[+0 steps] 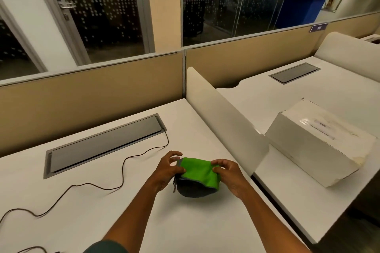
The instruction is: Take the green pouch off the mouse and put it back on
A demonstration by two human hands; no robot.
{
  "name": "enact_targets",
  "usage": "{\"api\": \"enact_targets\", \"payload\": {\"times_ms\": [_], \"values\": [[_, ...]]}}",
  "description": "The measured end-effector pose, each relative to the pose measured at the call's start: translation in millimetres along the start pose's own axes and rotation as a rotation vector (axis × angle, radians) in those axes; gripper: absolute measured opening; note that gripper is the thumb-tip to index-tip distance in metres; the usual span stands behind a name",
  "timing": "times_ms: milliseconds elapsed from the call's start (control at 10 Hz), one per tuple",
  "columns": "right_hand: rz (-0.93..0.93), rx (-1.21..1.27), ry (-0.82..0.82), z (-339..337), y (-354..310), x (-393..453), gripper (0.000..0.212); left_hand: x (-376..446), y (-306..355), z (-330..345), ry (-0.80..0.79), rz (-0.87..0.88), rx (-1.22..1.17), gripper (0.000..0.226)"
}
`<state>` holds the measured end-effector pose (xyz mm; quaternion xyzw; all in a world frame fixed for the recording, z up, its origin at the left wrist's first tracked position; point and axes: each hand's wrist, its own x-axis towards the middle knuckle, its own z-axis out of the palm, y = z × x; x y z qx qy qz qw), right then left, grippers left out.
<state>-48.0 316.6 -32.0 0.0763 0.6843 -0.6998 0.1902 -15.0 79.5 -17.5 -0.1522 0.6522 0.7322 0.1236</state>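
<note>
A bright green pouch (198, 171) with a grey trim lies over the far part of a dark mouse (195, 189) on the white desk (86, 207). The mouse's near half shows bare below the pouch's edge. My left hand (167, 170) pinches the pouch's left edge between thumb and fingers. My right hand (227, 174) pinches its right edge in the same way. A short dark tab or cord hangs at the mouse's left side.
A thin black cable (123, 167) snakes across the desk from the grey cable hatch (102, 146) to the left front. A white divider panel (226, 113) stands to the right; beyond it a white cardboard box (320, 141) sits on the neighbouring desk.
</note>
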Motion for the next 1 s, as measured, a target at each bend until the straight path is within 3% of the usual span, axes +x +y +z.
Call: {"api": "enact_targets", "payload": {"times_ms": [200,400,600,800,1000], "values": [[-0.113,-0.279,0.168,-16,14,24,0.031,43,17,33,0.077,0.062,0.249,0.051],[-0.236,-0.398,0.302,-19,13,39,0.034,87,27,63,0.105,0.147,0.399,0.049],[-0.223,-0.468,0.437,-28,16,48,0.02,127,26,89,0.065,0.219,0.534,0.046],[-0.205,-0.6,0.479,-29,24,51,0.021,142,15,97,-0.039,0.274,0.69,0.057],[-0.255,-0.673,0.479,-17,10,46,0.032,118,13,87,-0.016,0.433,0.862,0.057]]}}
